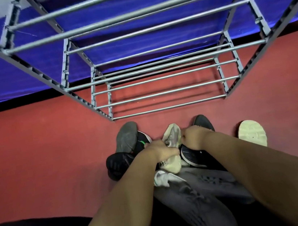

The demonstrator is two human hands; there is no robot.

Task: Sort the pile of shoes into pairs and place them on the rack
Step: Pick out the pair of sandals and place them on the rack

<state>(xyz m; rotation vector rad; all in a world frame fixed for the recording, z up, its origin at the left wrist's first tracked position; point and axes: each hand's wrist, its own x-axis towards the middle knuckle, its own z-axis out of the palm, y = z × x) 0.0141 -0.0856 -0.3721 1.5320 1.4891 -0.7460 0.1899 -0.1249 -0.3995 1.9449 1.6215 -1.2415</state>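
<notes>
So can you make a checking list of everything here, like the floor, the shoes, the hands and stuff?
Surface: red floor, bare around the pile.
Job's things: grey metal rack, no shoes on its bars; pile of dark shoes with a cream shoe on top; a cream shoe sole-up lying apart.
Clutter: nothing seen.
Grippers: left hand and right hand both gripping the cream shoe.
Cables: nothing seen.
Surroundings: blue cloth behind the rack.

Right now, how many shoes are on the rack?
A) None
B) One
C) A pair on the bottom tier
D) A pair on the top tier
A: every visible tier of the rack is bare bars, and the shoes, including the cream shoe at both hands, lie on the red floor.
</notes>
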